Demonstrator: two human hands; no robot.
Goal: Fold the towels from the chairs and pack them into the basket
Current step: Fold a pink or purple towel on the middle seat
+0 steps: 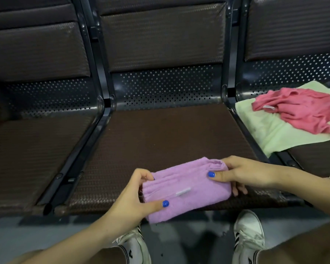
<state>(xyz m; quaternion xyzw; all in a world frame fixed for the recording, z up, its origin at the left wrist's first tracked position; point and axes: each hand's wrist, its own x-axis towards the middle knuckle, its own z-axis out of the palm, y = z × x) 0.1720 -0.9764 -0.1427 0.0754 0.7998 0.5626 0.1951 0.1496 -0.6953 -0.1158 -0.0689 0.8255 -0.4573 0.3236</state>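
Spanning three chair seats (160,134), towels

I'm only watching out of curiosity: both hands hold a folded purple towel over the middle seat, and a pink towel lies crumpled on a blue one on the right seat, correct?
Nearly. In the head view the towel under the pink towel is pale green, not blue. The rest holds.

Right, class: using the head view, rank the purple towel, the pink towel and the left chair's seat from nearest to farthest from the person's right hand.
1. Purple towel: folded, gripped by the right hand itself, at the middle seat's front edge.
2. Pink towel: crumpled on the green towel, on the right chair.
3. Left chair's seat: far side, beyond the left hand.
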